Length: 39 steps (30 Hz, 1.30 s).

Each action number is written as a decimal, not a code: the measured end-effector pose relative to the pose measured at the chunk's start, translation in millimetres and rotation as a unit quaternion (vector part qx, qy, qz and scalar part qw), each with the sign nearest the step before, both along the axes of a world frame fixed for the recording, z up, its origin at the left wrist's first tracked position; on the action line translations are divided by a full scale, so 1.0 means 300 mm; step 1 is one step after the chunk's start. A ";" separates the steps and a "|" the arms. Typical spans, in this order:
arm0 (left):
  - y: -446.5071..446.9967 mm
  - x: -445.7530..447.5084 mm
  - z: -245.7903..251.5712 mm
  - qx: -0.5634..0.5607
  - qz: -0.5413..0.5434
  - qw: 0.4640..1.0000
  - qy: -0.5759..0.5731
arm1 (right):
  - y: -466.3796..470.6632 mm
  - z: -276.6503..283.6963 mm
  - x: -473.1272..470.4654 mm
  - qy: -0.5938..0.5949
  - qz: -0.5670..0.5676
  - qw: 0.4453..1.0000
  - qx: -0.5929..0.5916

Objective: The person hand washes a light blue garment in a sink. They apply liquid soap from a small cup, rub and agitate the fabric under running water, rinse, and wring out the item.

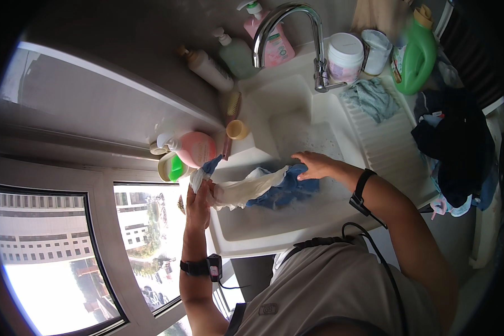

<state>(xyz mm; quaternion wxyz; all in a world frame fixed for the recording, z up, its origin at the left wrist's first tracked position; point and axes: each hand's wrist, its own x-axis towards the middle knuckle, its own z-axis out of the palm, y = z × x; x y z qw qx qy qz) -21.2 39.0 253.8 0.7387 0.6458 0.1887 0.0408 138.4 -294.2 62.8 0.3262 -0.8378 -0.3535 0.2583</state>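
Observation:
A wet blue and cream garment (pixel 252 190) stretches across the near part of a white laundry sink (pixel 252 233). My left hand (pixel 199 201) grips one bunched end of it at the sink's left rim, with a blue tip poking out above the fist. Over the blue end hovers my right hand (pixel 315 164), fingers spread; its fingertips are at the cloth's edge, and whether they touch it is unclear. That blue end hangs low in the basin, where cloudy, sudsy water shows around it.
A chrome faucet (pixel 315 50) arches over the basin. Pump bottles, including a pink one (pixel 197 149), line the left ledge beside a brush (pixel 232 107) and a yellow cap (pixel 237 129). A grey-green cloth (pixel 371 98) lies on the ribbed washboard (pixel 386 143). Dark clothes (pixel 453 138) are heaped at right.

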 end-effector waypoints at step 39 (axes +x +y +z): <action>-0.230 0.157 0.045 0.414 -0.273 0.864 0.088 | 0.092 0.397 -0.027 0.045 0.007 0.998 0.053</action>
